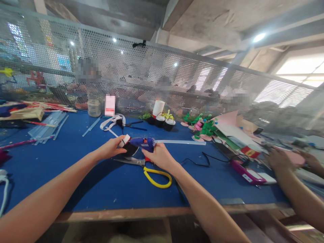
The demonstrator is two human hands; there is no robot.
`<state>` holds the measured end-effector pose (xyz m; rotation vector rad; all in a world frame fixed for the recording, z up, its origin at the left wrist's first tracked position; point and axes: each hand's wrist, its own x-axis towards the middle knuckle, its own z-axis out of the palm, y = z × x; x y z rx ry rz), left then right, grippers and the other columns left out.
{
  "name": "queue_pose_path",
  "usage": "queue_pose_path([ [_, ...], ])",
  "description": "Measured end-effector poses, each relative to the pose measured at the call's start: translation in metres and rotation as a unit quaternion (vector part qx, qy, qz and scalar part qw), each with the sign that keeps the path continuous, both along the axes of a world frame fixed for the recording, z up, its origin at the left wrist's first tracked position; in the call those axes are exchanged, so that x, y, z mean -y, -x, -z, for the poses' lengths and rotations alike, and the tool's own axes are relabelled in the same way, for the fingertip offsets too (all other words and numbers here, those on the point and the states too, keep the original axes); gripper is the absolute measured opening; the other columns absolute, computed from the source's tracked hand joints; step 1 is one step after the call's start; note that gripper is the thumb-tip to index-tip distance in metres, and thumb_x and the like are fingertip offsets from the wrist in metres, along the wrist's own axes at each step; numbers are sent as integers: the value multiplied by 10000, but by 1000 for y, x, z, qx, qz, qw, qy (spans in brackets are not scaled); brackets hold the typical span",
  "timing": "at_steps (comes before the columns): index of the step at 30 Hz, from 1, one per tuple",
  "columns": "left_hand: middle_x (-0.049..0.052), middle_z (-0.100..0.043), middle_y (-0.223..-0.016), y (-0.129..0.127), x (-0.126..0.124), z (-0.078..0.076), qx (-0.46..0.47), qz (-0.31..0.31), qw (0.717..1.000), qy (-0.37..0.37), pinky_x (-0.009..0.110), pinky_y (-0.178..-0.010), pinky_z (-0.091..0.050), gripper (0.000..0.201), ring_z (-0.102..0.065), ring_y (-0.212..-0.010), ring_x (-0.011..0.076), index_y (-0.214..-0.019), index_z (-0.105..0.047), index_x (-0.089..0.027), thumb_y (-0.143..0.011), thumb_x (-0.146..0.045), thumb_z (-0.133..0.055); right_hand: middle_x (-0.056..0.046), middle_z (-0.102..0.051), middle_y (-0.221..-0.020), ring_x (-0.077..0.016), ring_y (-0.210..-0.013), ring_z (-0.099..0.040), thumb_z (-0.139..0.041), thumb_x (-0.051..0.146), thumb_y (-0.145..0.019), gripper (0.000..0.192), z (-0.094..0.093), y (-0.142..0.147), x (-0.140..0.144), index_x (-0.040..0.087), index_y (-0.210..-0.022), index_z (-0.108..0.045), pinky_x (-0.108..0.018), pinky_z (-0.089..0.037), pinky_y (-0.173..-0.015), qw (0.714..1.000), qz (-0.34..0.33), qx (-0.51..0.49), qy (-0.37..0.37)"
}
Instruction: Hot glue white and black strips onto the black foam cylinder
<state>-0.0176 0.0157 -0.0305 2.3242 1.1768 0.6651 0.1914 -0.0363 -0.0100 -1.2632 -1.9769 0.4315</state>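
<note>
glue gun, one only, blue, lies crosswise above the blue table near its middle, gripped in the right hand, whose fingers are wrapped tight around its handle. one clear glue stick juts from its back end toward the right. the nozzle points left at one small black piece with a white band, which the left hand pinches between thumb and fingers. the two hands are close together, each clamped on its own thing, nozzle and piece touching or nearly so; which, cannot be told.

just under the hands lies one pair of scissors with yellow loop handles, flat on the table. a black cord curls away to the right.

farther back stand two small black cups with white rims beside one white roll, and one glass jar to the left. a heap of clear sticks lies at far left, too many and too blurred to count. one purple tool rests at right, near another person's hand. a perforated metal screen closes off the far edge.
</note>
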Motion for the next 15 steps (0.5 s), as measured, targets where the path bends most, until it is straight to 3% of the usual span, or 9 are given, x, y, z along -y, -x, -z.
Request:
queue_pose_path([
  [8, 11, -588, -777, 0, 0, 0, -1, 6, 1000, 0, 240, -628, -390, 431, -514, -665, 151, -1062, -461, -140, -671, -303, -539, 25, -482, -440, -117, -468, -466, -468, 219, -675, 123, 2, 3, 1, 179, -585, -540, -212, -364, -469, 1000, -15, 15, -14],
  [15, 22, -592, -780, -1, 2, -4, 1, 8, 1000, 7, 253, -643, -396, 443, -523, -680, 160, -1078, -449, -133, -678, -307, -526, 28, -445, -427, -114, -454, -442, -471, 255, -671, 175, 0, 0, -1, 187, -510, -458, -217, -356, -468, 1000, 17, 7, 1],
])
